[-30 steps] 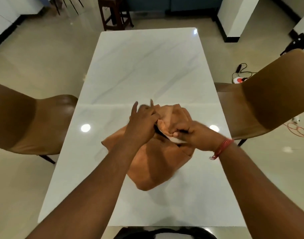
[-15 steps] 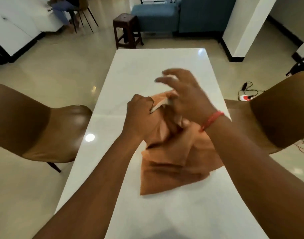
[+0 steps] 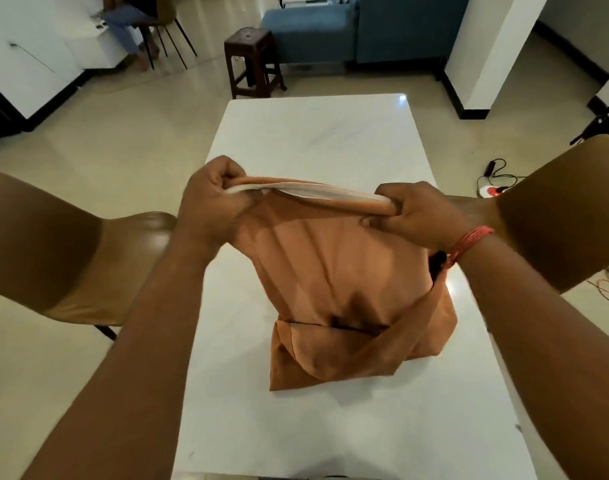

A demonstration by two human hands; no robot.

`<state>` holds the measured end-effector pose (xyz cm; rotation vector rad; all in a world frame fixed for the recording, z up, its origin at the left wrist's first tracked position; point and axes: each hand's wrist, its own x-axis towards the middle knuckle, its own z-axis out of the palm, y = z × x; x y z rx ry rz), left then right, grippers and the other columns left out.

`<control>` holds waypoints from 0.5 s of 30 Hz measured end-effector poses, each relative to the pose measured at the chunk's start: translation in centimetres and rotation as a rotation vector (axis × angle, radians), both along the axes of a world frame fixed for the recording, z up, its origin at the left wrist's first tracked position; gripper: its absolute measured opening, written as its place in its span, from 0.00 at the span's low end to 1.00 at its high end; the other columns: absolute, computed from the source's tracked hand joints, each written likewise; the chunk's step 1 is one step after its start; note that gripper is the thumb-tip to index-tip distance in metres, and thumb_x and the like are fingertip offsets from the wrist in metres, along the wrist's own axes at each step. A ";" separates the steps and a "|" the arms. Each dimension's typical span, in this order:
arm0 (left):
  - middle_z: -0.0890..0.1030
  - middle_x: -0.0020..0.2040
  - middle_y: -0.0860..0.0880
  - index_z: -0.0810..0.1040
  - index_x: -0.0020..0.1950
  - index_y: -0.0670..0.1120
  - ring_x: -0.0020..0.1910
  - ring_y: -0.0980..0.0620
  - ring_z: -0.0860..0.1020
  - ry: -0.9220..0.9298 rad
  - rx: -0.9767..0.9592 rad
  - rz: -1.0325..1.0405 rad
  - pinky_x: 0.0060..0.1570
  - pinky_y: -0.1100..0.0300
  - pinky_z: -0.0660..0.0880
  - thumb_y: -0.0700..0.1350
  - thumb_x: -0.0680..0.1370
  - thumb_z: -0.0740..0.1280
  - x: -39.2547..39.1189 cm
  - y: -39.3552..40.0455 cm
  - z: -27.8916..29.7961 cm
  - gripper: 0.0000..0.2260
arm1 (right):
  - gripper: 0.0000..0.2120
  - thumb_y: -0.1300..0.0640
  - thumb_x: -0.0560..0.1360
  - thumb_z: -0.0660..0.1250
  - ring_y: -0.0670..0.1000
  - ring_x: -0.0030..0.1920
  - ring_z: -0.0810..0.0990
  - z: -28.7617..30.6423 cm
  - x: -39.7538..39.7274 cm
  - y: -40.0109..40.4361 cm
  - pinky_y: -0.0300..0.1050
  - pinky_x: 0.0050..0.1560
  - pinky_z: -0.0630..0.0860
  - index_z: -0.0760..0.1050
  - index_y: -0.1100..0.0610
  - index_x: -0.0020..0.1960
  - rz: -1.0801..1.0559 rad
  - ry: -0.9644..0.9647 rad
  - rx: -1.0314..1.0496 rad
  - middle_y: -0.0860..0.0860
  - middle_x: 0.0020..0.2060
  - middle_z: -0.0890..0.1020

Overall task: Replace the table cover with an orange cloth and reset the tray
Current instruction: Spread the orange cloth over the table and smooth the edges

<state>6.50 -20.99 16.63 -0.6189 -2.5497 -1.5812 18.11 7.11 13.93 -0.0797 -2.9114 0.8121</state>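
The orange cloth [image 3: 334,282] has come up off the table [image 3: 296,133]: a second ago it lay bunched on the marble with both hands working at its top, half a second ago the right hand was spread open above it, and now an edge is stretched taut between the two fists. That suggests the edge has been found and the cloth is ready to be shaken out and spread, so the covering step is only beginning; no tray shows anywhere in the view.

The left hand [image 3: 211,202] is curled tight around the left end of the raised edge, knuckles toward the far end of the table. The right hand [image 3: 412,216], a red thread [image 3: 469,242] round its wrist, pinches the right end with fingers folded over and the thumb beneath. Both forearms reach forward from the near side, wrists held level with each other.

The cloth hangs from that edge, and its lower folds rest in a heap on the table's near half. A pale strip runs along the held edge, possibly a hem or lining. Brown chairs [image 3: 88,258] stand to either side.
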 end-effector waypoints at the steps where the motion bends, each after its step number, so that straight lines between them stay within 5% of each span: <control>1: 0.74 0.32 0.54 0.74 0.38 0.48 0.30 0.61 0.71 0.034 -0.014 0.097 0.32 0.66 0.69 0.41 0.69 0.75 -0.7 -0.7 -0.3 0.09 | 0.11 0.44 0.72 0.72 0.46 0.37 0.77 0.3 0.4 1.2 0.48 0.39 0.75 0.77 0.51 0.43 -0.026 -0.029 0.044 0.47 0.34 0.80; 5: 0.76 0.36 0.50 0.72 0.36 0.55 0.35 0.53 0.74 0.022 0.089 0.409 0.39 0.51 0.76 0.42 0.67 0.68 -3.3 -4.2 -0.9 0.08 | 0.08 0.46 0.73 0.71 0.51 0.40 0.79 1.3 1.9 5.3 0.51 0.42 0.78 0.78 0.50 0.45 -0.101 -0.093 0.103 0.48 0.37 0.81; 10: 0.76 0.39 0.51 0.72 0.44 0.50 0.38 0.51 0.74 -0.084 0.246 0.573 0.42 0.52 0.76 0.49 0.69 0.70 -3.5 -4.9 -2.0 0.09 | 0.08 0.48 0.72 0.72 0.54 0.39 0.79 2.2 1.8 5.5 0.54 0.42 0.78 0.78 0.52 0.45 -0.132 0.019 0.085 0.50 0.36 0.81; 12: 0.77 0.41 0.53 0.73 0.48 0.50 0.40 0.53 0.76 -0.047 0.095 0.441 0.44 0.52 0.77 0.53 0.72 0.71 -2.2 -3.3 -1.6 0.11 | 0.07 0.52 0.72 0.73 0.53 0.40 0.79 2.9 1.2 3.2 0.49 0.41 0.76 0.78 0.55 0.45 -0.087 0.075 0.012 0.50 0.37 0.81; 15: 0.78 0.46 0.57 0.74 0.54 0.49 0.46 0.64 0.78 -0.012 -0.082 0.015 0.50 0.65 0.75 0.46 0.74 0.73 0.9 0.5 -0.4 0.12 | 0.07 0.57 0.72 0.72 0.44 0.41 0.78 4.5 0.6 -1.7 0.39 0.40 0.74 0.78 0.54 0.49 0.055 0.141 -0.080 0.46 0.40 0.81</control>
